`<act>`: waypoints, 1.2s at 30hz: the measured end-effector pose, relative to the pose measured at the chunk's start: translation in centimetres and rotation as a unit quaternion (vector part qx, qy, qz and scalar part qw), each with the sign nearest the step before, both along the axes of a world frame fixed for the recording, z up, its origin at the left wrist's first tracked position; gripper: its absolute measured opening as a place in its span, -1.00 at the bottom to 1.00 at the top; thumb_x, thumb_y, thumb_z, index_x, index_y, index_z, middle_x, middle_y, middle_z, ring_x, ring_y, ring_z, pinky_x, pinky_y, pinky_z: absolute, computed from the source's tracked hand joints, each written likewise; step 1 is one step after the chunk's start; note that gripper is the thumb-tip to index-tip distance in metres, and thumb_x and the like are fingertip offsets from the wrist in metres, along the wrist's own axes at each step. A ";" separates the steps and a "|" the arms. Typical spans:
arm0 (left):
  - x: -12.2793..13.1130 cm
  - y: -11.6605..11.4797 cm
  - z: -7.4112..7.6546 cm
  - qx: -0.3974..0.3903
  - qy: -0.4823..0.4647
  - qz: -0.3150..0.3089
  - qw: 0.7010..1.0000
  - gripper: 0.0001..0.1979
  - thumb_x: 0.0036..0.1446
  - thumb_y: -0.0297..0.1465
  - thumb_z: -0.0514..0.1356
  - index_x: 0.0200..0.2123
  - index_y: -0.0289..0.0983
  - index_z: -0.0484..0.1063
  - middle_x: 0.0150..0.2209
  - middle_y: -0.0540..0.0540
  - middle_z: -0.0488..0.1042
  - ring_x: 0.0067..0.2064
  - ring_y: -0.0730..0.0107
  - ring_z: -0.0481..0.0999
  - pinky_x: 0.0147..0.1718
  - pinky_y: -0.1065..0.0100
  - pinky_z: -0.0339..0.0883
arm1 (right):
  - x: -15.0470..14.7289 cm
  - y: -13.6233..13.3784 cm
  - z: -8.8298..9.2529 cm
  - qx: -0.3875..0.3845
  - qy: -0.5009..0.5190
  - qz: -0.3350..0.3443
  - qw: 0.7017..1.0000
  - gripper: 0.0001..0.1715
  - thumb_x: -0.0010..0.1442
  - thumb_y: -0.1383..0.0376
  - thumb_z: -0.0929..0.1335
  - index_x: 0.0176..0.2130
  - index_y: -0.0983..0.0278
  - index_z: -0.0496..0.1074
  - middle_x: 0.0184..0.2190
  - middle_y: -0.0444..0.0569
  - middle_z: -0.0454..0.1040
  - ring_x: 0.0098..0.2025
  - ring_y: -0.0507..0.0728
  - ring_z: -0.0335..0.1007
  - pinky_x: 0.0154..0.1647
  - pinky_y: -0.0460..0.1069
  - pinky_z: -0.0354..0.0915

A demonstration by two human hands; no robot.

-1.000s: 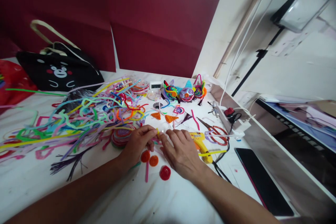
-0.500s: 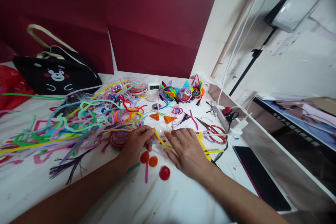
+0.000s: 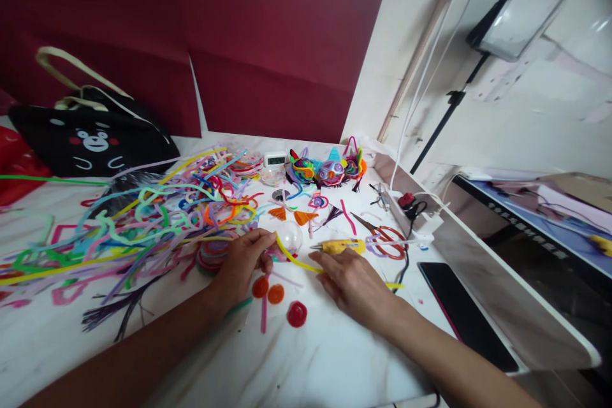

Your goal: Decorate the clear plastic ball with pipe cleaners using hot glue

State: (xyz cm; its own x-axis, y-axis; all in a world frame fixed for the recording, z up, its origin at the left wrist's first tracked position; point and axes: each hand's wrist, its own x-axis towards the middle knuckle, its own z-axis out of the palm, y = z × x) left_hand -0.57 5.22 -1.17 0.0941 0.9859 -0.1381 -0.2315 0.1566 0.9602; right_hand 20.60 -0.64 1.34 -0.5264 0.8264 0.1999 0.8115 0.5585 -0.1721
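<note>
My left hand (image 3: 247,260) is closed, its thumb and fingertips pinching the upper end of a yellow pipe cleaner (image 3: 302,264). The strand bows down to the right and passes under the fingers of my right hand (image 3: 352,280), which are bent around it. Its far tail sticks out beyond that hand. Just behind the strand sits a clear plastic ball (image 3: 291,237). A yellow glue gun (image 3: 340,246) lies right behind my right fingers. In front are two orange coiled discs (image 3: 276,294), a red coiled disc (image 3: 297,313) and a pink pipe cleaner piece (image 3: 264,315).
A tangled heap of coloured pipe cleaners (image 3: 157,217) spreads to the left. Scissors (image 3: 389,243) with orange handles lie at the right, near a black phone (image 3: 466,315). Finished colourful balls (image 3: 331,172), orange triangles (image 3: 305,217) and a small clock (image 3: 275,159) stand farther back.
My right hand has slid to the right and slightly nearer along the yellow pipe cleaner, uncovering the glue gun. My left hand keeps its pinch. The whole view has shifted slightly.
</note>
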 end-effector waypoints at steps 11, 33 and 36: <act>-0.2 0.0 0.0 -0.023 -0.007 -0.011 1.000 -0.73 -0.16 -0.25 0.36 -0.48 -0.30 0.40 -0.56 0.10 0.36 -0.67 0.57 0.33 -0.69 0.49 0.15 | 0.8 0.0 -0.4 -0.031 0.111 -0.031 0.993 -0.66 0.31 0.32 0.24 0.02 0.30 0.45 -0.12 0.08 0.58 -0.15 0.17 0.55 -0.14 0.01 0.40; -0.3 0.1 0.0 -0.015 0.012 -0.033 0.999 -0.73 -0.13 -0.25 0.37 -0.48 -0.29 0.41 -0.57 0.08 0.36 -0.64 0.56 0.34 -0.65 0.49 0.16 | 1.3 0.9 -1.3 -0.022 0.116 -0.062 0.991 -0.65 0.27 0.34 0.27 0.03 0.28 0.45 -0.10 0.08 0.58 -0.14 0.16 0.56 -0.12 0.00 0.41; -0.4 0.2 -0.1 -0.013 0.007 -0.029 0.999 -0.73 -0.13 -0.24 0.37 -0.47 -0.29 0.41 -0.57 0.10 0.35 -0.64 0.56 0.35 -0.65 0.49 0.16 | 1.5 0.9 -1.4 -0.031 0.120 -0.065 0.990 -0.62 0.27 0.31 0.28 0.07 0.28 0.43 -0.05 0.09 0.57 -0.07 0.18 0.54 -0.04 0.03 0.41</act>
